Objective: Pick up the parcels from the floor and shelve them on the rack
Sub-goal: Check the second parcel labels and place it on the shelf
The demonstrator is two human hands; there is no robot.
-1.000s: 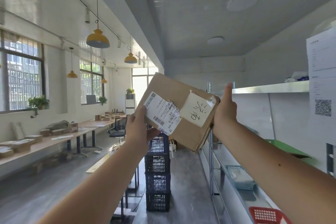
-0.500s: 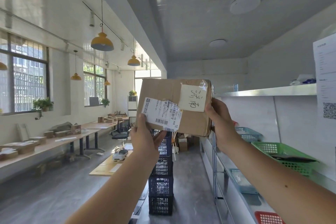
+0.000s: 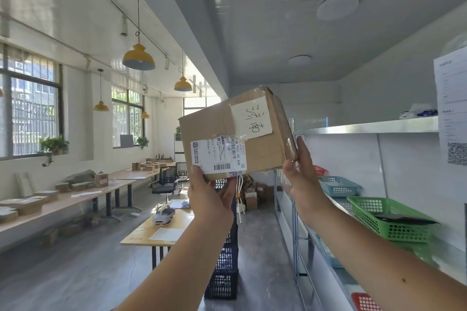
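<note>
I hold a brown cardboard parcel [image 3: 209, 131] up at head height in front of me. It carries a white shipping label with a barcode and a white note with handwritten characters. My left hand [image 3: 212, 197] grips its lower left corner from below. My right hand [image 3: 298, 174] holds its right edge. The parcel is tilted, its right end raised. The metal rack [image 3: 366, 126] runs along the right wall, its upper shelf level with the parcel's right side.
On the rack's middle shelf sit a green basket [image 3: 389, 217], a blue basket [image 3: 338, 185] and a red basket [image 3: 319, 170]. Stacked dark crates [image 3: 223, 270] stand below the parcel. A wooden table [image 3: 161, 230] is left of them. Cardboard boxes [image 3: 252, 192] lie at the far end.
The parcel has turned in my hands: its right end rose and the labelled face rotated, so the note's writing now stands sideways. My right hand shifted lower on the right edge.
</note>
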